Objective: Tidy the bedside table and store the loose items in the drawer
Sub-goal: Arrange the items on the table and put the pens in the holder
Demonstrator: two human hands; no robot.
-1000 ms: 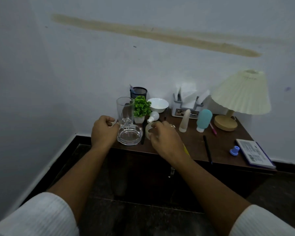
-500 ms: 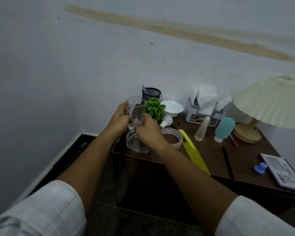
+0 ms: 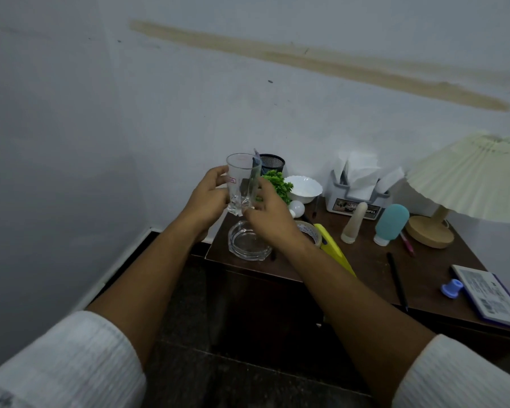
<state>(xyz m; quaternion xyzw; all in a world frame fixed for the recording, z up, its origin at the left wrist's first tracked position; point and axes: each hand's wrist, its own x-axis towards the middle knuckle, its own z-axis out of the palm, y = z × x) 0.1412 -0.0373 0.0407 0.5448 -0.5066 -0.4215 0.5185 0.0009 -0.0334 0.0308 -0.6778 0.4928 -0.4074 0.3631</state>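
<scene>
Glass (image 3: 242,181) hangs over the ashtray (image 3: 249,244) below both hands, left hand (image 3: 209,195) wrapping its side, right hand (image 3: 270,220) pinching its base; best carried upright, clear of the plant (image 3: 278,185) beyond.

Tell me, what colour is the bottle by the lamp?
Teal, with a white cap. The head view shows the bottle standing beside the lamp.
</scene>
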